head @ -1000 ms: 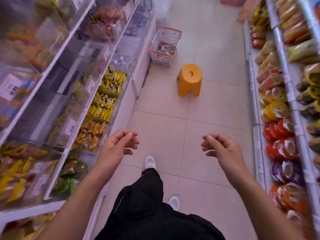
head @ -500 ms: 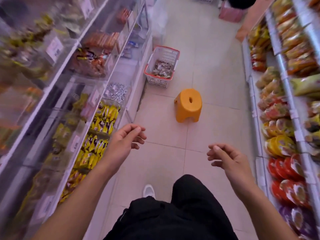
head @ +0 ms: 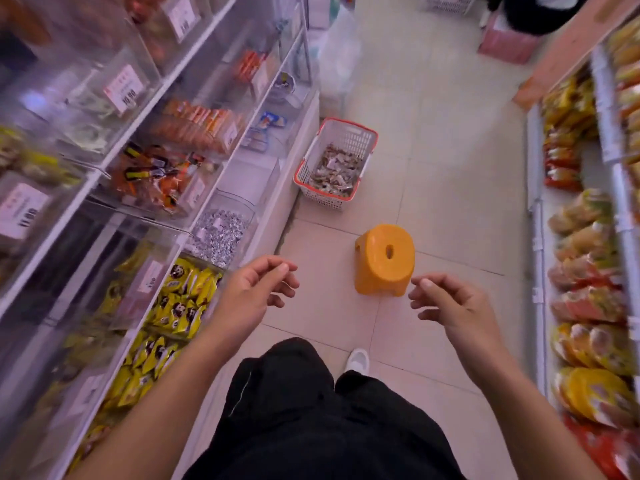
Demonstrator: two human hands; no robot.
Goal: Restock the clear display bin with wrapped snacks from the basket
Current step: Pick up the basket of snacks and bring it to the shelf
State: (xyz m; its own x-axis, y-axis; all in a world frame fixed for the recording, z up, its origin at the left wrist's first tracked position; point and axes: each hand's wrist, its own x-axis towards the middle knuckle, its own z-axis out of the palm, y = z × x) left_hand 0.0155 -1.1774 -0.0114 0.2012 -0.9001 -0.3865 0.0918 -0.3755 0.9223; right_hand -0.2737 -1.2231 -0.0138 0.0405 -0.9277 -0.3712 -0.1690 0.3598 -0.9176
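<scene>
The left hand and right hand are held out empty, fingers loosely curled, above the tiled aisle. The white, red-rimmed plastic basket of wrapped snacks is seen beyond an orange plastic stool, beside clear acrylic bins; one price tag reads "10.00".

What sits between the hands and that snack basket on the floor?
An orange stool stands on the floor between the right hand and the basket. The left hand has bare floor ahead. Both hold nothing.
</scene>
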